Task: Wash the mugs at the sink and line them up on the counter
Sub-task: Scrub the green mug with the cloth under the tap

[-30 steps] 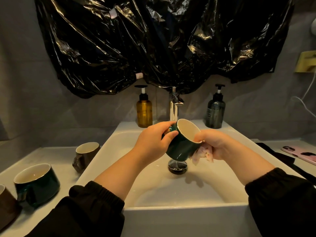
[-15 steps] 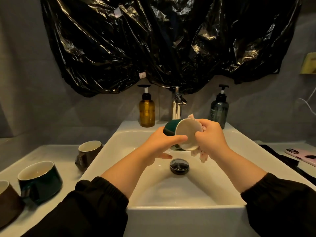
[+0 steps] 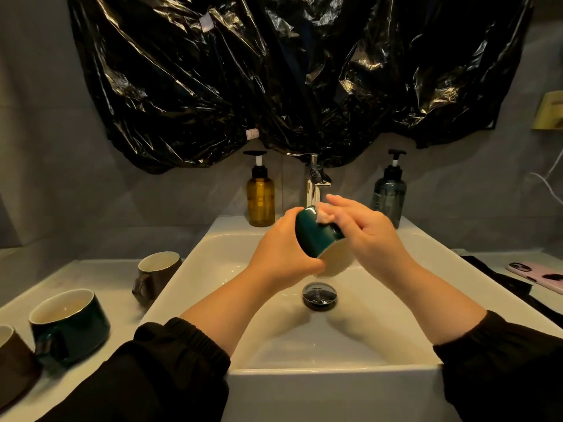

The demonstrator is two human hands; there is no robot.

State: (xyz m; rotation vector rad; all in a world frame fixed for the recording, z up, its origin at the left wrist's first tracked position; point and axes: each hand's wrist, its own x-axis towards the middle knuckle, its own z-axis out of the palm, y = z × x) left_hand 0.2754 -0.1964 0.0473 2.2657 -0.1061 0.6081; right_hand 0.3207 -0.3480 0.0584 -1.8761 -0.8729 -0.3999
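The left hand (image 3: 280, 255) wraps round the green mug (image 3: 310, 239), over the sink (image 3: 335, 391), beside the right hand (image 3: 371, 236), whose flat fingers press a cloth (image 3: 324, 216) on it. The wet mug is probably slippery and breakable. Hold its round body.

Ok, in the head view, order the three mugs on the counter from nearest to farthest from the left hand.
From the left hand:
1. Brown mug, on the counter beside the sink's left rim.
2. Wide green mug, farther left, nearer the camera.
3. Second brown mug, cut off at the frame's left edge.
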